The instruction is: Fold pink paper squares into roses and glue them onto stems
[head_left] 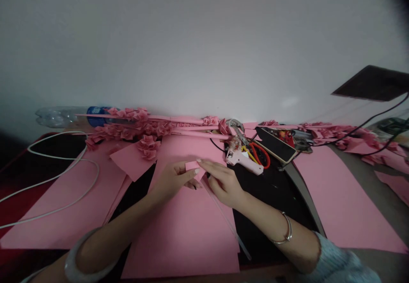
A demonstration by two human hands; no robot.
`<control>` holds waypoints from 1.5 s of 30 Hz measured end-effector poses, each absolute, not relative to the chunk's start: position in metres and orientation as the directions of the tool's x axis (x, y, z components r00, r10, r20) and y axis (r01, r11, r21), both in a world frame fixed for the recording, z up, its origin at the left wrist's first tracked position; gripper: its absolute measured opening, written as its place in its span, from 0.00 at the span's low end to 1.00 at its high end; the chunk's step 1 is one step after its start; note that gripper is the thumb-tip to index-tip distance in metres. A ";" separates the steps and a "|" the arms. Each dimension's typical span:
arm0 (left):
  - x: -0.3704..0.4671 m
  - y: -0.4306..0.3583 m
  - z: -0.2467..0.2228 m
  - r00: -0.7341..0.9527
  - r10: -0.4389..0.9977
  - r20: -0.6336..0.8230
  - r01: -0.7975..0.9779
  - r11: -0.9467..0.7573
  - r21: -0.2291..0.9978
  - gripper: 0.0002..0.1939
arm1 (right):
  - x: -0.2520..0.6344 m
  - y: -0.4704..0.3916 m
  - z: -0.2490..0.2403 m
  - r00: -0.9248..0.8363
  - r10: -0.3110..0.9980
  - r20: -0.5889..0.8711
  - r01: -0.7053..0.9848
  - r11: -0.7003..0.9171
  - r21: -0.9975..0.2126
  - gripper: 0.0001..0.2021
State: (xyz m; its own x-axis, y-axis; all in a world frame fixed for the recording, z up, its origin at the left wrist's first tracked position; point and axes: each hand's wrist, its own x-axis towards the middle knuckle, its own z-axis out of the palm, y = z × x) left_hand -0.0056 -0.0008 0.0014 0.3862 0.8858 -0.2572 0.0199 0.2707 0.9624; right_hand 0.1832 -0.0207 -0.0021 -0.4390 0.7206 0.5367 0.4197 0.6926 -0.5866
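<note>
Over the middle of the work area, my left hand [174, 178] pinches a small folded piece of pink paper [198, 175] between thumb and fingers. My right hand [223, 183] meets it from the other side, its fingertips closed on the paper's right edge. Beneath both hands lies a large pink paper sheet [182, 236]. A thin translucent stick [228, 223] slants across that sheet from below my right hand to the black surface; whether it touches the hand, I cannot tell.
A pale pink glue gun [244, 161], red-handled scissors [260, 155] and a phone [276, 144] lie beyond my right hand. Pink paper flowers [148, 144] line the wall. A plastic bottle [60, 116] rests on its side; a white cable [92, 161] loops over sheets at left.
</note>
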 end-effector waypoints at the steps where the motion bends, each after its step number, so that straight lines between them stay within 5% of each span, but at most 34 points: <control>1: -0.006 -0.001 0.001 0.386 0.895 -0.225 0.050 0.223 0.974 0.11 | 0.183 -0.021 -0.002 -0.401 0.757 0.516 0.419 0.653 -0.631 0.22; 6: -0.005 -0.004 0.001 0.435 0.893 -0.118 0.187 0.038 0.982 0.08 | 0.181 -0.020 -0.001 -0.316 0.888 0.334 0.424 0.447 -0.787 0.03; 15: -0.003 -0.009 0.007 0.533 0.824 -0.191 0.301 0.026 0.953 0.08 | 0.181 -0.014 0.002 -0.518 0.820 0.244 0.433 0.498 -0.751 0.16; 23: -0.004 -0.003 0.011 0.566 0.787 -0.245 0.216 0.145 0.966 0.08 | 0.183 -0.017 -0.002 -0.385 0.875 0.294 0.422 0.450 -0.787 0.21; 29: -0.005 -0.006 0.004 0.542 0.808 -0.231 0.300 0.071 0.951 0.14 | 0.182 -0.016 0.000 -0.344 0.869 0.354 0.400 0.477 -0.782 0.07; 36: -0.003 -0.007 0.002 0.544 0.815 -0.202 0.330 0.014 0.944 0.16 | 0.180 -0.016 0.000 -0.466 0.775 0.426 0.304 0.593 -0.746 0.10; 45: 0.001 -0.007 0.013 0.602 0.715 -0.354 0.178 0.312 0.933 0.08 | 0.180 -0.016 0.000 -0.361 0.837 0.410 0.182 0.495 -0.850 0.09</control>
